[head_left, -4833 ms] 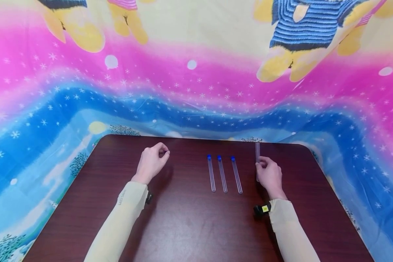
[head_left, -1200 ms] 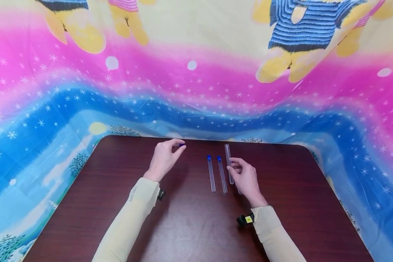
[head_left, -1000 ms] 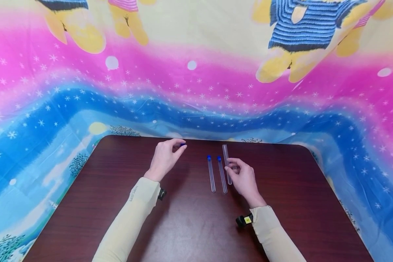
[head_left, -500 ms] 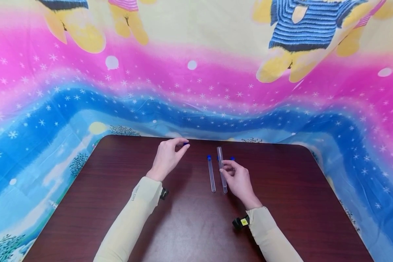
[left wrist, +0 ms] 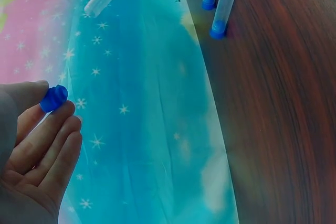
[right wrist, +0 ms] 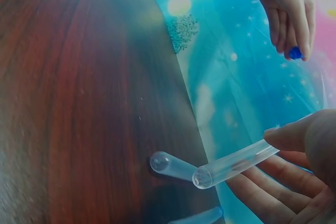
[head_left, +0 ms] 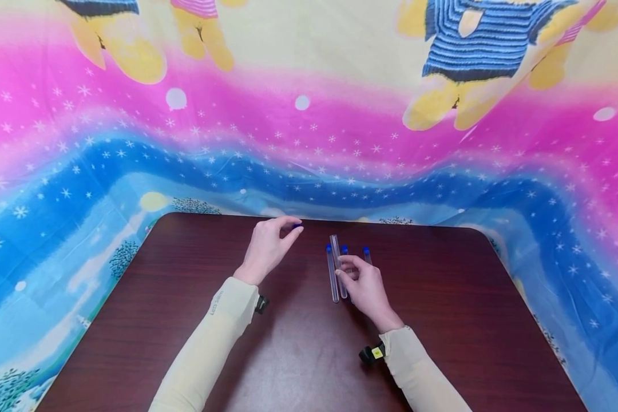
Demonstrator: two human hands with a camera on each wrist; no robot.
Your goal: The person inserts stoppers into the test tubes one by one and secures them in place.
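Between thumb and fingertips, my left hand (head_left: 268, 246) pinches a small blue cap (left wrist: 53, 98) above the far part of the table. My right hand (head_left: 363, 289) holds a clear test tube (head_left: 335, 245) that has no cap, its rounded end pointing down in the right wrist view. Below that tube, three blue-capped test tubes lie side by side on the table: the left one (head_left: 332, 277), the middle one (head_left: 344, 250) and the right one (head_left: 367, 252). My right hand hides much of the middle and right ones. Cap and uncapped tube are apart.
The dark brown wooden table (head_left: 298, 355) has rounded far corners. Right behind its far edge hangs a patterned cloth (head_left: 288, 160) in pink, blue and cream. A dark wrist camera (head_left: 372, 353) sits at the right cuff, another (head_left: 261, 304) at the left.
Holding the uncapped test tube, my right hand has moved left, from right of the capped tubes to over them. My left hand has shifted right with the blue cap, narrowing the gap.
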